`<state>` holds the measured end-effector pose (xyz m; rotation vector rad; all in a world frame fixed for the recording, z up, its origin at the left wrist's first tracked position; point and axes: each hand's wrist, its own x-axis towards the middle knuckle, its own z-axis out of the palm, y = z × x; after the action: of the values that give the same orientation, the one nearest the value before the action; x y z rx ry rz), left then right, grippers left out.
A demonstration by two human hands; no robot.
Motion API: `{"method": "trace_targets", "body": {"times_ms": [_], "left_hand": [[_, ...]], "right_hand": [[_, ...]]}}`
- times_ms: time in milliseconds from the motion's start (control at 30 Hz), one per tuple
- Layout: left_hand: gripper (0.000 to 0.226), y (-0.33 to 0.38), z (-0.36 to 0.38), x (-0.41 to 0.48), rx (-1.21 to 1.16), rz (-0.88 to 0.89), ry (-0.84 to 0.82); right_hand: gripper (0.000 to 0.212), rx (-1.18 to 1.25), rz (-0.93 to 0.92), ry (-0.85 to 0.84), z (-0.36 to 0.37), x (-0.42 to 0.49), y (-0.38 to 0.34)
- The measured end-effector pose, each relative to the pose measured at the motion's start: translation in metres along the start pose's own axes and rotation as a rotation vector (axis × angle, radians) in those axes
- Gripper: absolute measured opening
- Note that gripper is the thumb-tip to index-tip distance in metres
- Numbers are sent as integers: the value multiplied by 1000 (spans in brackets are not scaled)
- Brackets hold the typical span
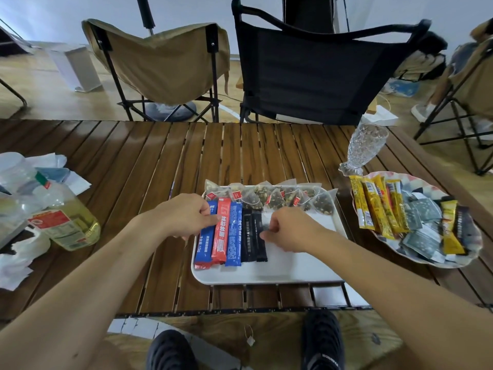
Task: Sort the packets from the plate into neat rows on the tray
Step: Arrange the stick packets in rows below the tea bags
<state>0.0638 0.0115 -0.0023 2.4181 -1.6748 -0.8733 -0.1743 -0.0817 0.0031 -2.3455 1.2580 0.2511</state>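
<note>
A white tray (282,271) lies on the slatted wooden table. Along its far edge runs a row of clear pyramid tea bags (274,198). In front lie a blue stick packet (205,245), a red one (222,233), a second blue one (234,236) and black stick packets (253,241), side by side. My left hand (184,216) rests on the top of the blue and red sticks, fingers curled against them. My right hand (290,228) pinches the edge of a black stick. The patterned plate (450,263) at right holds yellow sticks (378,206) and grey sachets (421,217).
A cut-glass goblet (362,149) stands behind the plate. An oil bottle (66,222), plastic containers and crumpled paper sit at the table's left. A tan folding chair (160,62) and a black one (320,68) stand behind the table. My shoes show below the table edge.
</note>
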Motion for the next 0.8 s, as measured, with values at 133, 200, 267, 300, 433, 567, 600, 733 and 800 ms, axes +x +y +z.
{"method": "trace_targets", "body": {"times_ms": [133, 200, 267, 300, 433, 567, 600, 733, 800], "left_hand": [[40, 2, 0, -4, 5, 7, -26], [42, 2, -1, -5, 2, 22, -30], [42, 1, -1, -5, -11, 35, -41], [40, 0, -1, -4, -15, 39, -50], [36, 0, 3, -1, -6, 47, -70], [36, 4, 1, -2, 28, 46, -51], [35, 5, 0, -3, 29, 48, -36], [35, 7, -2, -6, 0, 68, 41], [34, 9, -2, -6, -10, 74, 61]], "right_hand": [[32, -37, -64, 46, 1, 1, -7], [27, -45, -98, 23, -2, -3, -10], [24, -62, -124, 6, -3, -8, -12], [23, -68, -131, 7, -2, -9, -12], [22, -90, -160, 45, 1, -11, -17], [22, -84, -156, 31, 0, -9, -18], [24, -80, -153, 23, -1, -9, -17], [30, -76, -136, 25, -8, -9, -11], [30, -64, -130, 39, -14, -10, -4]]}}
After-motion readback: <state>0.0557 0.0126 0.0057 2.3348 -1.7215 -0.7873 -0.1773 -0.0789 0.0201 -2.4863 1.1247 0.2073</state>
